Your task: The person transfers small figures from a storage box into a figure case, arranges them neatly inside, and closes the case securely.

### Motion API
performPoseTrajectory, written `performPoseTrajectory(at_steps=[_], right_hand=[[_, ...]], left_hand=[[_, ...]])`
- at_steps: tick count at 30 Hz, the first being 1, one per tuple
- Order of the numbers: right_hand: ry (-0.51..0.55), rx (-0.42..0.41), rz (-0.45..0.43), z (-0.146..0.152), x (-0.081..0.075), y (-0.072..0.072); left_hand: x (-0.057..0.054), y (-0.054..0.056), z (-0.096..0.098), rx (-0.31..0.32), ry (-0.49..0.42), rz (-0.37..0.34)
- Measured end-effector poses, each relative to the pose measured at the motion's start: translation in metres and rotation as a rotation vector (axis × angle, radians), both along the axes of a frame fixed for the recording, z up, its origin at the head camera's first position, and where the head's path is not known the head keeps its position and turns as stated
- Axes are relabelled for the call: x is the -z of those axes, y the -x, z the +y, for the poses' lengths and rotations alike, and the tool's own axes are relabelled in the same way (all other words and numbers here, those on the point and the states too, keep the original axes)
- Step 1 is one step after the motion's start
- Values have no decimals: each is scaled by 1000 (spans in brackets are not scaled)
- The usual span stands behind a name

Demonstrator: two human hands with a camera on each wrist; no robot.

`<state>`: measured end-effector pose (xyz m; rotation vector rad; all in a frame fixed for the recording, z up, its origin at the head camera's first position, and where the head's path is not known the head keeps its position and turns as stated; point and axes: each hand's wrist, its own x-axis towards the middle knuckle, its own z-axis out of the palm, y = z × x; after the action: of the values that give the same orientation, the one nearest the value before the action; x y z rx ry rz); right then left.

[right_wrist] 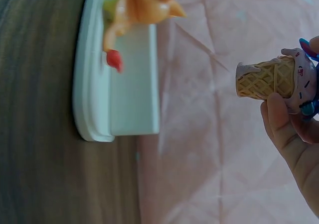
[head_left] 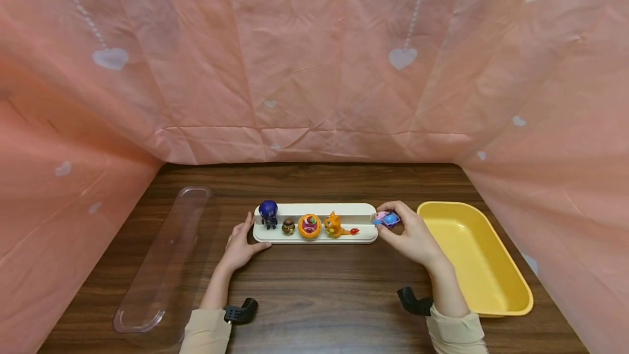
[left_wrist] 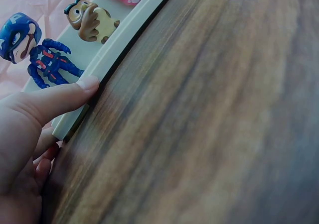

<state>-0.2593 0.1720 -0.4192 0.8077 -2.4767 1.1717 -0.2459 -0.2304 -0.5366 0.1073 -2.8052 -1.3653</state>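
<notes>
A white stepped display stand (head_left: 351,235) bears a row of small figurines. From left to right come a blue-helmeted figure (head_left: 268,211), a brown owl (left_wrist: 89,22), a round orange figure (head_left: 309,226) with a pink middle, and an orange dragon-like figure (head_left: 334,226) with a red-tipped tail. My left hand (head_left: 240,245) grips the stand's left end, thumb along the front edge and fingers around the side. Beyond the right end, my right hand (head_left: 410,234) pinches an ice cream cone figurine (right_wrist: 266,78) by its pink and blue top; the waffle cone points toward the stand.
On the right stands a yellow tray (head_left: 476,255). A long clear plastic cover (head_left: 167,261) lies on the left of the dark wooden table (head_left: 314,299). Pink heart-printed cloth (head_left: 314,70) hangs behind and at both sides.
</notes>
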Motion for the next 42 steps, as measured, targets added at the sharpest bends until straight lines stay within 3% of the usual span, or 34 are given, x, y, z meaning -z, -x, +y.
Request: performPoseTrajectory(at_steps=[14,24,42], right_hand=[[-38,59,-185,-10,38,22],[-42,95,-207,-18,55,30],[-84,112,-240,-24,61,32]], left_hand=[[1,0,0,4,5,9],[2,0,0,-1,2,0],[2,0,-1,-6,5,5]])
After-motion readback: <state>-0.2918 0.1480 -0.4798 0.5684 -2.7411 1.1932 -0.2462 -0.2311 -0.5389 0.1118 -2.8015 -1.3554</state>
